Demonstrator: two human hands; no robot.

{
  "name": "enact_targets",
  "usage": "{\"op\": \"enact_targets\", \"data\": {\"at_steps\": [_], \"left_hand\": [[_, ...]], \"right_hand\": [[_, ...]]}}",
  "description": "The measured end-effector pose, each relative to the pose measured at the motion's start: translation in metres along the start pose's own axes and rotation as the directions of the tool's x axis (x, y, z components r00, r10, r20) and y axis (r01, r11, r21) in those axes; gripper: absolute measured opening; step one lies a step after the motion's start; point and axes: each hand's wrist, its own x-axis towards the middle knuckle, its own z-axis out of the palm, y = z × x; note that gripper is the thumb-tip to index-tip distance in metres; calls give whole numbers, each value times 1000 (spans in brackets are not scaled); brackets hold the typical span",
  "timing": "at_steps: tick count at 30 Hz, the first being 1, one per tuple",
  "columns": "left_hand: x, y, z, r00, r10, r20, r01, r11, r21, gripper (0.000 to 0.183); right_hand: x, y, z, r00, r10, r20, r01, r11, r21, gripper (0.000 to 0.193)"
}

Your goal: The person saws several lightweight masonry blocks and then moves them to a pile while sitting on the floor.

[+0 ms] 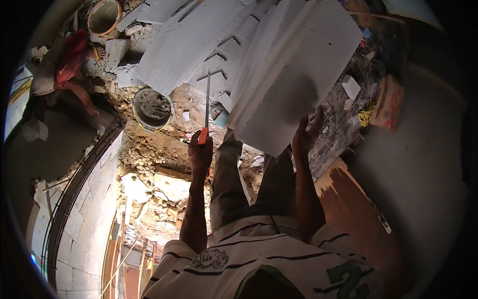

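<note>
My left hand (200, 154) is closed around the orange handle of a hand saw (207, 107). The saw's narrow blade points away from me, seen nearly edge-on. In front of my legs stands a large pale grey block (298, 79), with a toothed, ridged line along its left side. Beside the block's near right edge is my right hand (305, 137), fingers apart and holding nothing. Whether its fingertips touch the block I cannot tell. More pale slabs (184, 40) lie to the left of the block.
A bucket of grey mortar (154, 105) sits left of the saw. At far left a person in red (72, 60) bends near a block wall (82, 219). An orange-rimmed bucket (104, 17), a paper sack (387, 102), a brown board (348, 199) and rubble lie around.
</note>
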Motion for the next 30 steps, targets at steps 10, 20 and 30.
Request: {"op": "enact_targets", "data": {"at_steps": [10, 20, 30], "left_hand": [[-59, 99, -61, 864, 503, 1, -502, 862, 70, 44], [-73, 215, -27, 739, 661, 129, -651, 751, -111, 49], [-38, 263, 25, 650, 749, 133, -746, 661, -80, 46]], "right_hand": [[99, -37, 80, 977, -129, -169, 52, 915, -400, 58], [104, -40, 76, 989, -83, -120, 27, 911, -412, 58], [102, -47, 74, 995, -51, -86, 14, 923, -385, 59]]}}
